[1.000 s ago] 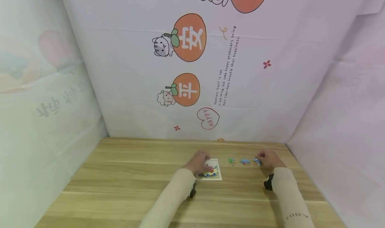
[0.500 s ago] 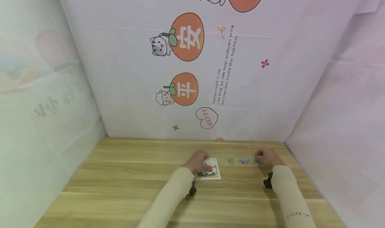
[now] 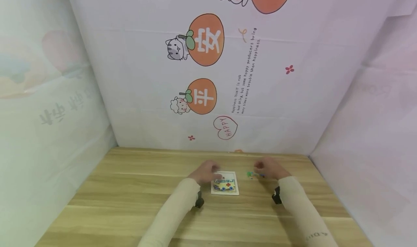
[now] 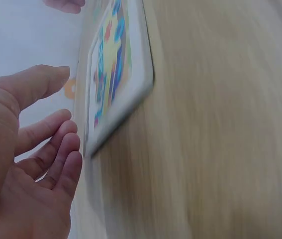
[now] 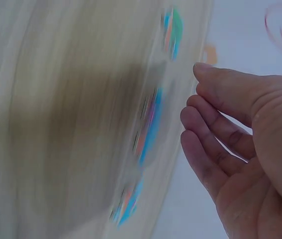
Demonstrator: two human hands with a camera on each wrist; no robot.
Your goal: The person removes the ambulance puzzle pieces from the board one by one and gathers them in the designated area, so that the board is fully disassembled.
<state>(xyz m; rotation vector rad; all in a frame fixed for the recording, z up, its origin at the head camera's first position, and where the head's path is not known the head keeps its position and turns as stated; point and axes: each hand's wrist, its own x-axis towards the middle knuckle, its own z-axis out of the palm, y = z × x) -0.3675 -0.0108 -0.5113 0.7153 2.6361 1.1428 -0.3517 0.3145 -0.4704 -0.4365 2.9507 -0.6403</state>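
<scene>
Writing: on the wall sheet (image 3: 146,95), sideways in the upper middle of the head view, you can read "Happiness itself is not a bad thing, but some happy producers bring many times more trouble than happiness"; "HAPPY" stands in a red heart (image 3: 225,128); two orange fruits carry 安 (image 3: 206,40) and 平 (image 3: 202,96); the print on your right sleeve (image 3: 306,207) is too blurred to read.

Position: the white-rimmed tray (image 3: 224,194), with its yellow van picture, lies flat on the table (image 3: 130,203), lower centre; your left hand (image 3: 204,171) is at its upper-left corner, contact uncertain; to its right lie a green piece (image 3: 249,174), a blue piece (image 5: 153,127) and a blue-and-orange piece (image 5: 128,201), in a row beside your right hand (image 3: 272,168).

Pose: left grip released, fingers loosely bent, thumb apart; right grip also released, thumb and forefinger tips close together, nothing seen between them; both forearms reach up from the lower edge.
</scene>
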